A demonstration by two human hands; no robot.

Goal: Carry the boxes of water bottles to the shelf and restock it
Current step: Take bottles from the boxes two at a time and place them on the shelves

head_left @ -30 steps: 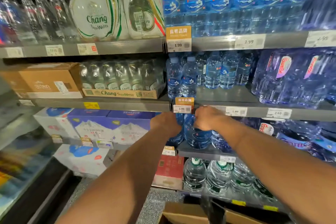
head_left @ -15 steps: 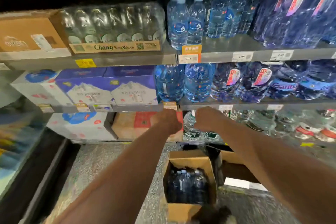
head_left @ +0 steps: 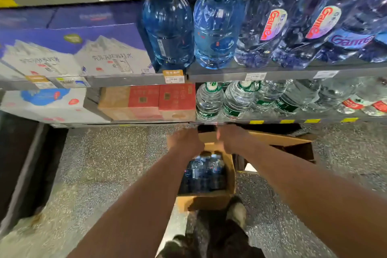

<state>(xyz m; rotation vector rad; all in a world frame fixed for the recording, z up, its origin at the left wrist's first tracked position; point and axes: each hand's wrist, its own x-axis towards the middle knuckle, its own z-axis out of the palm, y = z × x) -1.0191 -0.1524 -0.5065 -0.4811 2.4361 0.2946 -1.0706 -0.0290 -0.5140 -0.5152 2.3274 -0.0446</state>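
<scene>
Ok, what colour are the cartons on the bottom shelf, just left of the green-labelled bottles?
Red over tan cardboard, clearest in the head view.

You see a speckled floor (head_left: 109,165) with an open cardboard box (head_left: 209,201) of water bottles (head_left: 206,174) sitting on it, and a shelf (head_left: 272,71) above holding big blue jugs (head_left: 169,31) beside purple boxes (head_left: 83,48).

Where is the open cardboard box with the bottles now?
The cardboard box stands on the floor at lower centre, below both hands and before the lowest shelf.
</scene>
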